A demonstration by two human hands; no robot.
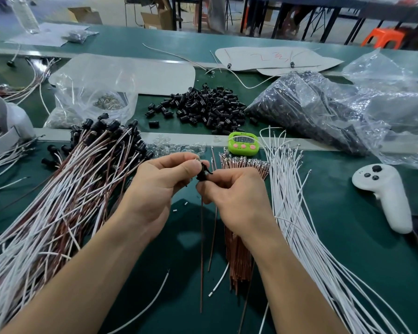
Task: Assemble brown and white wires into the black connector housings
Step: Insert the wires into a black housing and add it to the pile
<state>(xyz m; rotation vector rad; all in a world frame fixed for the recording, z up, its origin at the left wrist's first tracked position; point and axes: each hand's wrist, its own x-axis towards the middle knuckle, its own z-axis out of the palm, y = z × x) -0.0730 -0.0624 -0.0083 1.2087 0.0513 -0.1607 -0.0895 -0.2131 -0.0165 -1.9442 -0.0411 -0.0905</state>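
Pinching one black connector housing [202, 174] above the green mat [323, 237], we curl our left hand [159, 186] and right hand [237, 196] round it, one brown wire [201, 249] hanging beneath. Beyond: one heap of loose housings [203, 107], one green timer [243, 143], one white controller [384, 194].

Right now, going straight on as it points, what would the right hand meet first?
The right hand points up-left, pinching the black connector housing. Straight on, it would probably meet the fingertips of the left hand, pinched on the same housing; depth is unclear.
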